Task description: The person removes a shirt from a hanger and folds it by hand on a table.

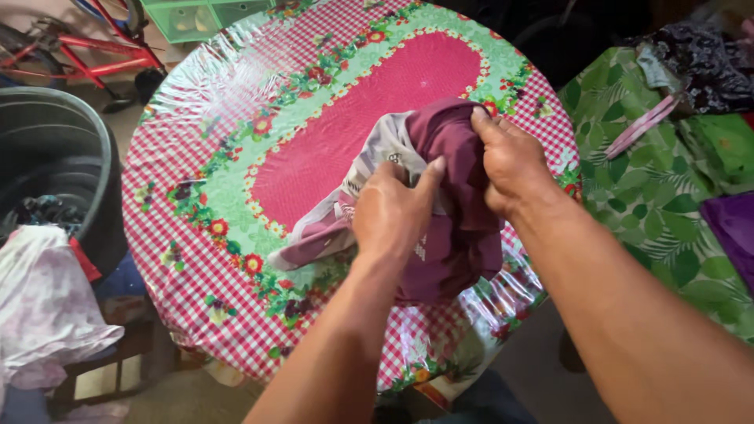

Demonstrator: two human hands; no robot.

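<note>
Hands: left hand (390,213) and right hand (510,163) both pinched folds of the maroon garment (455,228) — bunching it.
Garment: lay near-right on the checked surface (196,259), flat support for handling.

Both bare forearms reach in from the lower edge of the view and converge over the maroon garment (455,235). The left hand (393,213) sits on the near left part of that garment, knuckles up, fingers curled into the cloth and the thumb stretched up and to the right. The right hand (510,165) is just beyond it at the garment's far right edge, wrist bent, fingers closed down over a fold, the index finger uppermost.
</note>
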